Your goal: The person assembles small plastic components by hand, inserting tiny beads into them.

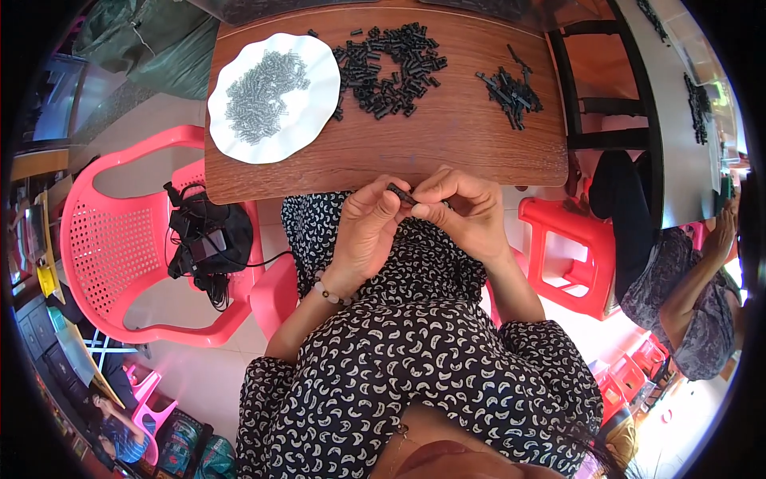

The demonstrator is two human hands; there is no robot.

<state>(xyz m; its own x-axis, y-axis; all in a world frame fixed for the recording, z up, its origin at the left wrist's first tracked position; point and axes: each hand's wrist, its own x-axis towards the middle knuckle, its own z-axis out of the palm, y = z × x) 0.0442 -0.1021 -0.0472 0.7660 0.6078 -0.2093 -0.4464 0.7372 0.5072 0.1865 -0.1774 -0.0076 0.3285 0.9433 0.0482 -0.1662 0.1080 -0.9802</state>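
Just off the table's near edge, my left hand (365,227) pinches a small black plastic part (395,190) between thumb and fingers. My right hand (467,209) meets it there, thumb and forefinger closed at the part's right end; any smaller piece between those fingertips is hidden. Beyond my hands, short black tube-like pieces (391,68) lie in a loose heap. To the right is a smaller pile of longer, thin black pieces (512,96). A white wavy-edged plate (311,132) at the left bears many small silvery coil springs (259,100).
The brown wooden table (447,152) fills the far middle. On the left, a pink plastic chair (100,263) carries a black bag with cables (211,239). A red stool (570,259) stands at the right. Another person (678,303) sits at a neighbouring table (678,104).
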